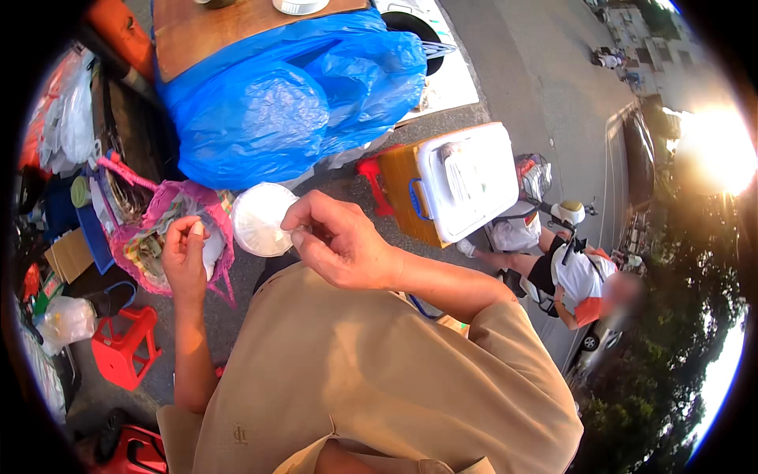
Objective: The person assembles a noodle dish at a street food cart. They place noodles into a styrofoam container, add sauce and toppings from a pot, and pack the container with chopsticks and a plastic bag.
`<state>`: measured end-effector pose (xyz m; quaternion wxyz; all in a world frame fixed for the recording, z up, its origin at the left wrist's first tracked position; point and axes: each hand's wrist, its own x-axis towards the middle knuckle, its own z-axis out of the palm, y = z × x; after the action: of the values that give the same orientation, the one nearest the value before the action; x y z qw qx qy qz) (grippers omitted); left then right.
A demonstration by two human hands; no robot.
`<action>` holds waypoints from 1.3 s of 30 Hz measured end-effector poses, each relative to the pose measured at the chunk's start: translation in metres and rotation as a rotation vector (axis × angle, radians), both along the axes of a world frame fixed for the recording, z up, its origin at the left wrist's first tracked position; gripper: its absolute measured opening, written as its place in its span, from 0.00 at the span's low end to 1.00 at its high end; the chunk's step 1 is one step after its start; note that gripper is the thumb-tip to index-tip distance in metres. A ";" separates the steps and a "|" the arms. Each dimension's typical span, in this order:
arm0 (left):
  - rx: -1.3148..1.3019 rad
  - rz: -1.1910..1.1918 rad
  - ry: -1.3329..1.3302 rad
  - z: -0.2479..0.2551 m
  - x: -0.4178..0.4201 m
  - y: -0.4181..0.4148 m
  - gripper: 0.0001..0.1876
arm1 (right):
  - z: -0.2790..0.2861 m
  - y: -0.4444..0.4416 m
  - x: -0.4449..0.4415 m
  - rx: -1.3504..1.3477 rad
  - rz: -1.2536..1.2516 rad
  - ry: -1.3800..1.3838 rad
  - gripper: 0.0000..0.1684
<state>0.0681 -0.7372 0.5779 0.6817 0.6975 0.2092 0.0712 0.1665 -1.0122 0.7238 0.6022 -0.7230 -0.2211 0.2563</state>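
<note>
My left hand (186, 252) is over a pink-edged bag (222, 231), its thumb against the curled index finger; no held thing can be made out. To its right, my right hand (340, 240) has thumb and index finger pinched together at the edge of a round white item (263, 219), perhaps a lidded container. Something thin may be between those fingertips, but whether they hold the round item cannot be told. Beyond both hands, a blue plastic bag (254, 118) hangs at the edge of a brown board (225, 38). Clear plastic lies inside the pink-edged bag.
A white-lidded box (468, 181) stands on the right, near a person (580, 269) with a scooter. Red plastic stools (125, 346) stand lower left and behind the box. A cardboard box (69, 255) and plastic bags (68, 323) crowd the left side.
</note>
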 end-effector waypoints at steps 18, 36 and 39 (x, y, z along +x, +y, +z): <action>0.650 -0.917 -0.258 -0.053 0.319 -0.565 0.42 | -0.013 -0.424 0.057 0.170 -1.029 -0.056 0.09; -0.213 -1.194 0.375 -0.022 0.335 -0.617 0.11 | -0.114 -0.465 0.088 -0.003 -1.231 -0.095 0.04; -0.272 -1.245 0.487 -0.003 0.335 -0.619 0.14 | -0.115 -0.443 0.095 -0.188 -1.154 -0.315 0.10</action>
<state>0.4027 -1.3558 0.5751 0.6107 0.5923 -0.0765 -0.5200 0.2613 -1.4549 0.6086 0.5375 -0.8056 0.1440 -0.2033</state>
